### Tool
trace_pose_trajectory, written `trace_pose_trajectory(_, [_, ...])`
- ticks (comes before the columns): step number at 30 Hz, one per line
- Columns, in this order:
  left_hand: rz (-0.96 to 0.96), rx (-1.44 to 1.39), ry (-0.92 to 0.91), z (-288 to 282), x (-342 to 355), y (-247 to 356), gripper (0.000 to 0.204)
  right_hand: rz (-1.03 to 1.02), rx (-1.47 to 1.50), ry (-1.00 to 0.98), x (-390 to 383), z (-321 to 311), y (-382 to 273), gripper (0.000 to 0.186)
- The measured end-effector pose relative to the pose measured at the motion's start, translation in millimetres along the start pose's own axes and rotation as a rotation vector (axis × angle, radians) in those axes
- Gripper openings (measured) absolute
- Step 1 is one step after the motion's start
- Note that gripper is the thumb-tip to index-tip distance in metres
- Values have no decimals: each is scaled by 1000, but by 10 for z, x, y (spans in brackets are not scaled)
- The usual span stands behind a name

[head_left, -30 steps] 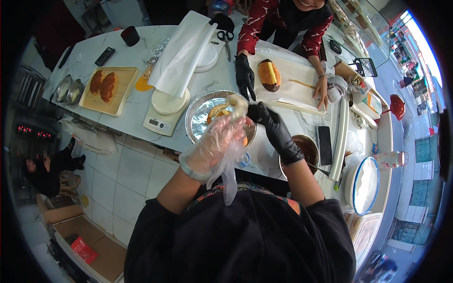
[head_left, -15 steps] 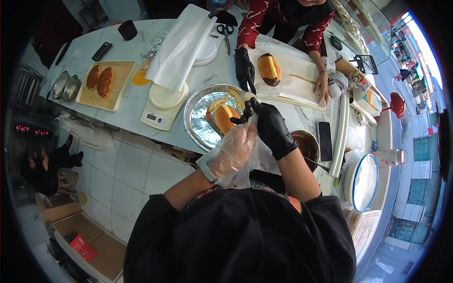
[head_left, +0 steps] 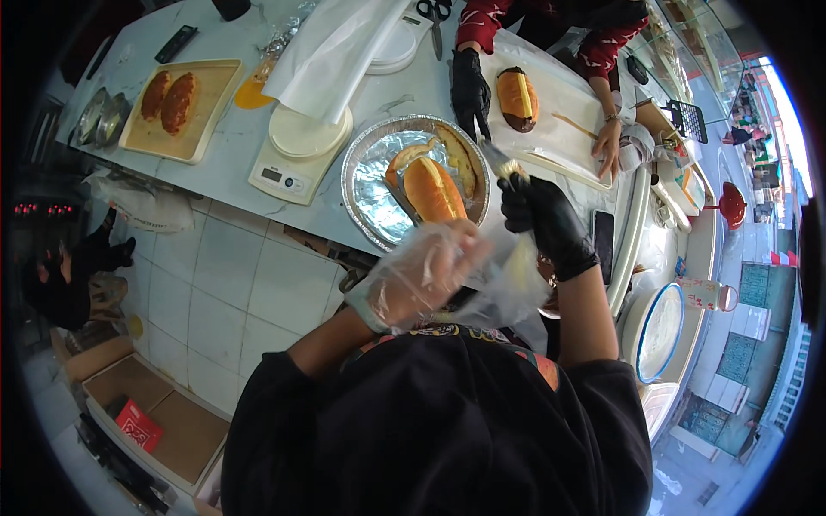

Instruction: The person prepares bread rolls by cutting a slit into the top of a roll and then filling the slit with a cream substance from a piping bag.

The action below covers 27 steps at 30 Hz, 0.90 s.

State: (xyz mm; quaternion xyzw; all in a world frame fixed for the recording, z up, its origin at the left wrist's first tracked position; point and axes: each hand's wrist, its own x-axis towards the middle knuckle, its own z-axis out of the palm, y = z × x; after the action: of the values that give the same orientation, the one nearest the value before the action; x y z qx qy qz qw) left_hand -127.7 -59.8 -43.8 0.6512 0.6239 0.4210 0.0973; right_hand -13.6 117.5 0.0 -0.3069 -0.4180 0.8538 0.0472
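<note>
My right hand, in a black glove, is closed round a clear piping bag holding pale cream. The bag's pale end sticks out above my fingers, and its plastic hangs below. My left hand, in a loose clear plastic glove, is beside the bag with its fingers apart. Just beyond it, a split bun with a pale yellow strip along its top sits in a round foil pan with cut bread pieces. A co-worker's black-gloved hand reaches toward the bag's end with a blurred greyish thing.
Across the table, a paper-lined tray bears a filled bun by the co-worker's bare hand. To the left are a kitchen scale, plastic sheets and a tray of two browned buns. A phone and a blue-rimmed basin lie right.
My hands have drawn apart: the right moved right with the piping bag, and the left loosened its fingers from it. My view has shifted slightly, showing more of the bun.
</note>
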Motion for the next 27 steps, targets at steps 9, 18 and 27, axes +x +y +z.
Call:
trace_pose_trajectory(9, [-513, 61, -109, -205, 80, -321, 60, 105, -63, 78, -188, 119, 41, 28])
trace_pose_trajectory(18, [-459, 177, -142, -234, 195, -573, 38, 162, 20, 211, -144, 203, 183, 26])
trace_pose_trajectory(27, [-719, -1728, -138, 371, -94, -481, 35, 179, -296, 284, -84, 399, 359, 25])
